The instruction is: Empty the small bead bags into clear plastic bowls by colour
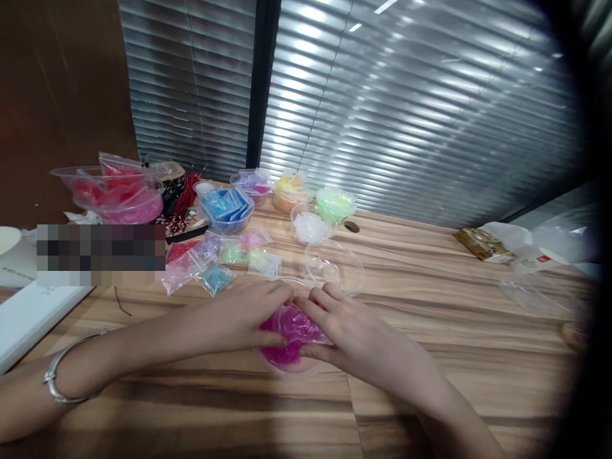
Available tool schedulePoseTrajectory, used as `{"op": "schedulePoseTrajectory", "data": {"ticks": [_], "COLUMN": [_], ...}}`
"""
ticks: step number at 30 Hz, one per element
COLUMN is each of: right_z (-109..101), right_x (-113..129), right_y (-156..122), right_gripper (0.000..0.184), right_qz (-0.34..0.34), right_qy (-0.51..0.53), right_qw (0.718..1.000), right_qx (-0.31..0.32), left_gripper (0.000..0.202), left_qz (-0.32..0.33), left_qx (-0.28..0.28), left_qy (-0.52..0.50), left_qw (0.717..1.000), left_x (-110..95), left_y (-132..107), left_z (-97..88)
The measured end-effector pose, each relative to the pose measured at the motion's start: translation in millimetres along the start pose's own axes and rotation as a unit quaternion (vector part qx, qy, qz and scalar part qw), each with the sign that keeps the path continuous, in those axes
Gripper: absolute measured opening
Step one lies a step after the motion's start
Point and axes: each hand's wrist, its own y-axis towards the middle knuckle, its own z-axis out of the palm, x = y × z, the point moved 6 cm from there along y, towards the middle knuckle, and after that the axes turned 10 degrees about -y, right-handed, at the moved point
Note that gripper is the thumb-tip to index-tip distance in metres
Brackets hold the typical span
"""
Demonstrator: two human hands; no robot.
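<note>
A clear plastic bowl (pixel 287 366) filled with magenta bags of beads (pixel 291 325) sits on the wooden table (pixel 430 357) right in front of me. My left hand (pixel 239 315) grips its left side, fingers curled over the magenta bags and thumb along the rim. My right hand (pixel 342 328) holds the right side the same way, fingers bent onto the bags. A silver bangle (pixel 60 376) circles my left wrist. An empty clear bowl (pixel 335 264) stands just behind my hands.
Small bags of coloured beads (pixel 217 258) lie to the left. Further back stand bowls of blue (pixel 225 207), green (pixel 336 204), orange (pixel 290 194), white (pixel 310 224) and red (pixel 117 191) material. A white box (pixel 29 312) lies far left; wrappers (pixel 516 245) far right.
</note>
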Motion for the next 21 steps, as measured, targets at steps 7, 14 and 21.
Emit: {"op": "schedulePoseTrajectory", "data": {"ticks": [7,14,21], "right_z": [-16,-16,-15], "right_x": [-7,-8,-5], "right_y": [2,-2,-5], "right_gripper": [0.037,0.035,0.051], "right_qz": [0.062,0.064,0.07], "right_qy": [0.067,0.105,0.152], "right_qw": [0.996,0.992,0.986], "right_qx": [-0.005,-0.011,-0.012], "left_gripper": [0.029,0.045,0.058], "left_qz": [-0.042,-0.027,0.019], "left_qx": [0.01,-0.013,-0.054], "left_qy": [0.01,-0.005,-0.042], "left_qw": [0.999,1.0,0.997], "left_x": [9,7,13], "left_y": [2,3,-3], "left_z": [11.8,7.6,20.7]}}
